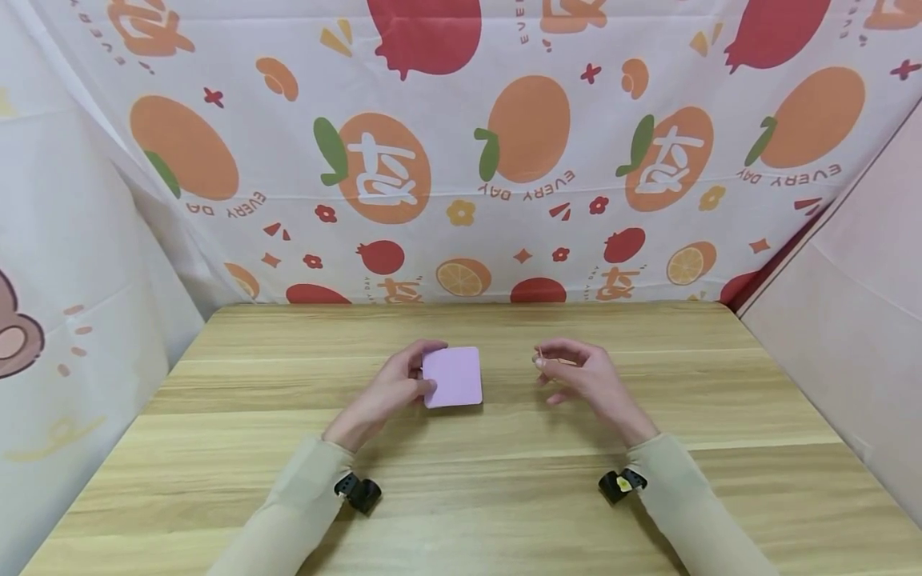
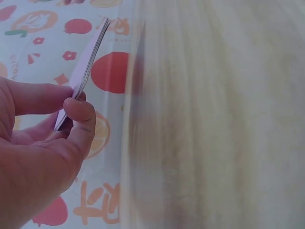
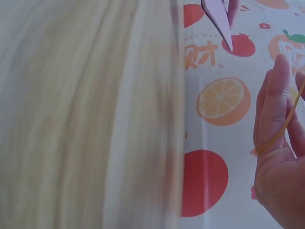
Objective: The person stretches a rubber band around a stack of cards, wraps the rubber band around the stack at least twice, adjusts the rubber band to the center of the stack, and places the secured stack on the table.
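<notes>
My left hand [image 1: 389,388] grips a pale pink square stack of cards [image 1: 455,376] with rounded corners by its left edge, thumb on the near face. Several thin layers show along the edge of the stack in the left wrist view, where it is tilted between thumb and fingers. To the right, apart from the stack, my right hand [image 1: 582,374] is raised over the table with its thumb and forefinger close together. A thin orange-yellow rubber band [image 3: 285,126] runs from the base of its fingers up toward the thumb, and part of it lies outside the right wrist view.
Both hands are above a wood-grain table [image 1: 490,496]. A white cloth [image 1: 461,232] printed with fruit hangs behind its far edge, with more cloth [image 1: 79,240] at the left side. A small black camera [image 1: 360,492] is strapped at each wrist.
</notes>
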Demonstrator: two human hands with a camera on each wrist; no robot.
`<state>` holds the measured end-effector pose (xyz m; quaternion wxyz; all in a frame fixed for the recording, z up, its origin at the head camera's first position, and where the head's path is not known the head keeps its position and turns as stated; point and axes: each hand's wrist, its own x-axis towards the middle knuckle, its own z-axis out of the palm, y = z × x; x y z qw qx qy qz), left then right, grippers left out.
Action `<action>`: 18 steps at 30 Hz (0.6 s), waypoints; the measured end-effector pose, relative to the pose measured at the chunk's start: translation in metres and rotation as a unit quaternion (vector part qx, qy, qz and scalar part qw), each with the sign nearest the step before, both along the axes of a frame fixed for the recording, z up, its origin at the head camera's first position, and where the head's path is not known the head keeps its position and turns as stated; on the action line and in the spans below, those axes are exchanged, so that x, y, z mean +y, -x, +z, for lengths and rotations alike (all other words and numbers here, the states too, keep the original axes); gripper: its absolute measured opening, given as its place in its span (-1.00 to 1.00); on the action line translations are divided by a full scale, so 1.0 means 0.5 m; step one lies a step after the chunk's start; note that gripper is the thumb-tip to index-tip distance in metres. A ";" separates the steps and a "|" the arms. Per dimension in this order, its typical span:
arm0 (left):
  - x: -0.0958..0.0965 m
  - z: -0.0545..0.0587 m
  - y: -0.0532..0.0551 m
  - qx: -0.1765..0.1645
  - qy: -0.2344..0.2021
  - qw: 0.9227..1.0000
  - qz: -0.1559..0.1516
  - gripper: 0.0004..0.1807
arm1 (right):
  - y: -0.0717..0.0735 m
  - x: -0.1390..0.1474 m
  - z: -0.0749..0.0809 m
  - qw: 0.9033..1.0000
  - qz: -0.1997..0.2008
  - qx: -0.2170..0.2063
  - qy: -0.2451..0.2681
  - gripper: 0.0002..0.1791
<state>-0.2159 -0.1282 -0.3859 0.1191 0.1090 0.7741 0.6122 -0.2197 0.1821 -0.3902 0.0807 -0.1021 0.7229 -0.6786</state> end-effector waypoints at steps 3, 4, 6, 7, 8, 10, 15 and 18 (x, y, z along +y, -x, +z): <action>0.002 -0.001 -0.002 -0.001 -0.007 1.000 -0.002 -0.34 | -0.002 -0.010 0.000 1.000 0.012 0.006 -0.003 -0.53; 0.004 0.000 -0.003 -0.001 -0.011 1.000 -0.003 -0.34 | -0.003 -0.014 0.000 1.000 0.016 0.006 -0.004 -0.52; 0.007 0.000 -0.004 -0.001 -0.017 1.000 -0.006 -0.35 | -0.004 -0.023 0.001 1.000 0.027 0.003 -0.007 -0.50; 0.008 0.000 -0.005 -0.001 -0.019 1.000 -0.008 -0.35 | -0.005 -0.028 0.001 0.999 0.033 0.002 -0.010 -0.49; 0.010 0.000 -0.005 -0.001 -0.019 1.000 -0.009 -0.35 | -0.005 -0.033 0.001 0.999 0.040 0.001 -0.014 -0.47; 0.013 0.001 -0.006 -0.001 -0.016 1.000 -0.008 -0.36 | -0.004 -0.044 0.000 0.998 0.051 -0.001 -0.022 -0.44; 0.021 0.001 -0.008 0.006 -0.007 1.000 -0.006 -0.37 | 0.000 -0.070 -0.003 0.998 0.063 -0.001 -0.028 -0.42; 0.025 0.003 -0.009 0.008 -0.010 1.000 -0.009 -0.37 | 0.003 -0.082 -0.002 0.998 0.060 -0.001 -0.030 -0.42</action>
